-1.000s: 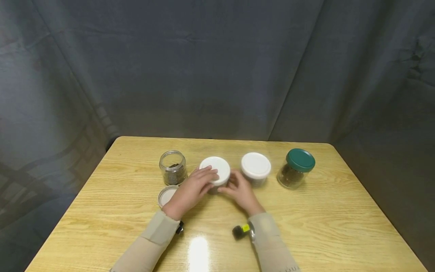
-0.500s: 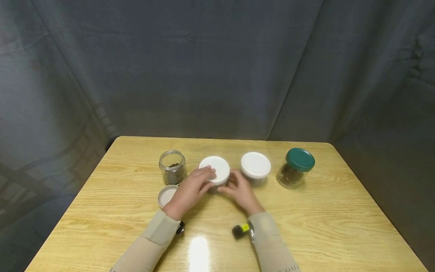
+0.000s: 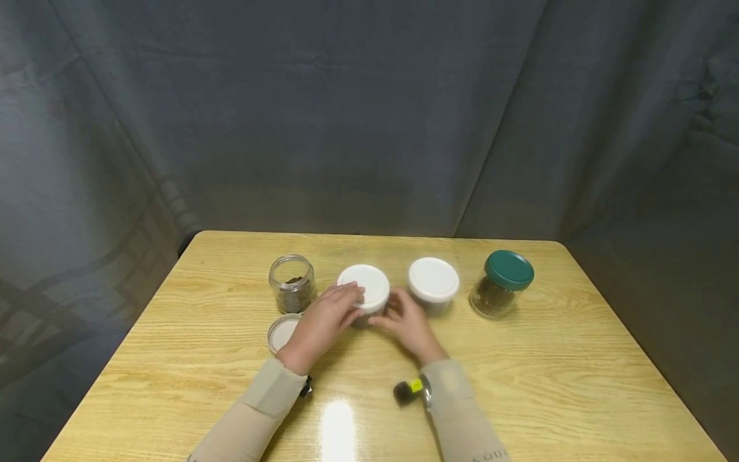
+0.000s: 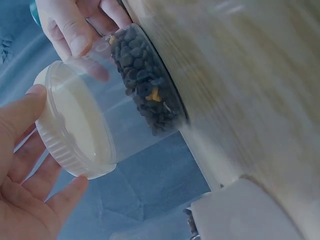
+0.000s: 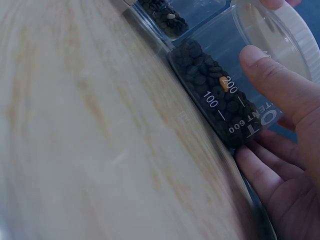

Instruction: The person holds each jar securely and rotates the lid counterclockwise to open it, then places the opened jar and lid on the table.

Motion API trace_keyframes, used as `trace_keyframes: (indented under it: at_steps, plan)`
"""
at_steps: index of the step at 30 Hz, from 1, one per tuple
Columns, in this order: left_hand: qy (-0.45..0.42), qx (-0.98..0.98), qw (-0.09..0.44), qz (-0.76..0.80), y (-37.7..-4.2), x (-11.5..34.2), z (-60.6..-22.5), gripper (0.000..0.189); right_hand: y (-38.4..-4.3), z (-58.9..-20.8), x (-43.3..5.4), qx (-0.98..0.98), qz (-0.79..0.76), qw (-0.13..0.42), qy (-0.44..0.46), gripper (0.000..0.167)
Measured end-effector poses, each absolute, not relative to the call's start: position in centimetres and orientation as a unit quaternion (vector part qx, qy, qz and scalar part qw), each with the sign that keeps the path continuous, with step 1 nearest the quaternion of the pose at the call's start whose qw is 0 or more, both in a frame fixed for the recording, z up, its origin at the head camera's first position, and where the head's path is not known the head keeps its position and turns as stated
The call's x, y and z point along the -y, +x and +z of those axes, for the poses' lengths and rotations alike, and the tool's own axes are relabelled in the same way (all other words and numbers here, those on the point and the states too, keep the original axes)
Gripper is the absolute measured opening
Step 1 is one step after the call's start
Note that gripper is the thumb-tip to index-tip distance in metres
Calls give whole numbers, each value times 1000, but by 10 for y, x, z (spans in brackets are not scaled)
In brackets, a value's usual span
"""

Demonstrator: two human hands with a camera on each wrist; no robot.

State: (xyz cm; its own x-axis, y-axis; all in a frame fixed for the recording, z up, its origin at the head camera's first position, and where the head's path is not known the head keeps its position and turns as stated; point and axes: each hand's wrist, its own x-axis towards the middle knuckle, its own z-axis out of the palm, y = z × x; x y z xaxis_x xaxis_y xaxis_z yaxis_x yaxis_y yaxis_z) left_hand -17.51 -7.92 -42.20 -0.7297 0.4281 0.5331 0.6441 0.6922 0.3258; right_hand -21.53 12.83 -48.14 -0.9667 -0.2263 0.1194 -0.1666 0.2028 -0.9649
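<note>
A clear jar [image 4: 120, 115] with a white ribbed lid [image 3: 369, 282] stands upright on the table between my hands. Dark pellets [image 4: 142, 75] with a few orange bits fill its lower part. My left hand [image 3: 327, 317] grips the lid by its rim, thumb on one side and fingers spread round the other. Against the jar's right side, my right hand [image 3: 408, 324] holds the clear wall, with its thumb [image 5: 270, 72] across the printed measuring marks. The lid sits on the jar; whether it is tight I cannot tell.
An uncovered glass jar [image 3: 293, 285] of dark pellets stands at left, with a loose white lid [image 3: 283, 332] in front, partly behind my left wrist. To the right stand another white-lidded jar [image 3: 434, 281] and a green-lidded jar [image 3: 508, 273]. Grey curtain [image 3: 346, 128] hangs behind the table.
My left hand's fingers have drawn back slightly over the white lid toward its near left rim. The right hand and the jars stay in place.
</note>
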Motion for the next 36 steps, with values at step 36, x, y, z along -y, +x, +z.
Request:
trace_keyframes:
  at_steps: [36]
  plan:
    - [-278,839,361,-296,-178,89,-415,26,-215,-481,-129,-788,-600,16,-137,76]
